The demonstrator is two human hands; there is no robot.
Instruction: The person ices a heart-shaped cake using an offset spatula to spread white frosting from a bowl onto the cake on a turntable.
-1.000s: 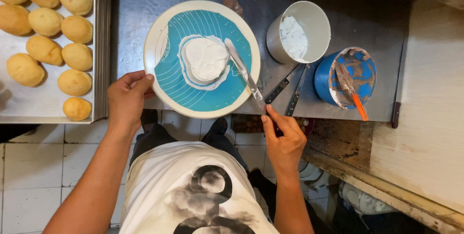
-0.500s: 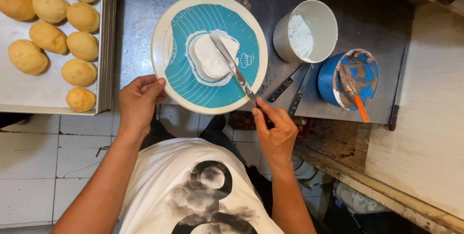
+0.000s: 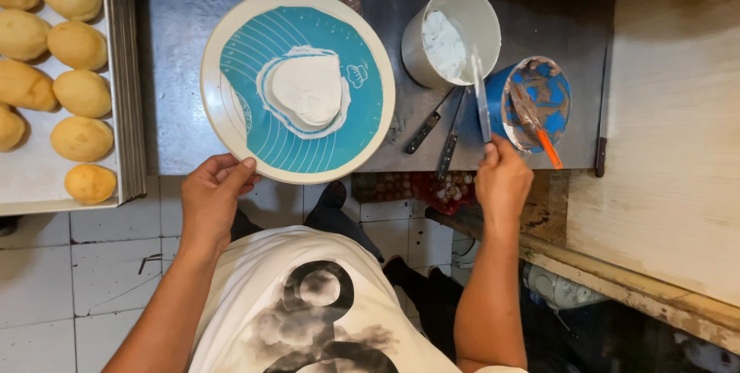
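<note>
A round white turntable (image 3: pixel 223 138) with a teal mat (image 3: pixel 362 99) stands on the steel counter. A small heart-shaped cake coated in white cream (image 3: pixel 307 90) sits at its middle. My left hand (image 3: pixel 214 196) grips the turntable's near rim. My right hand (image 3: pixel 502 180) holds a palette knife (image 3: pixel 480 95), whose blade points away from me toward the white bucket of cream (image 3: pixel 451 34). Its tip is at the bucket's rim, off the cake.
A blue bowl (image 3: pixel 538 103) smeared with brown cream holds an orange-handled spatula (image 3: pixel 539 126). Two dark-handled knives (image 3: pixel 435 130) lie by the bucket. A tray (image 3: pixel 127 111) of golden buns (image 3: pixel 77 45) sits at the left. A wooden surface (image 3: pixel 663 134) lies at the right.
My right hand has lifted the palette knife off the cake and swung it right to the cream bucket. My left hand stays on the turntable rim.
</note>
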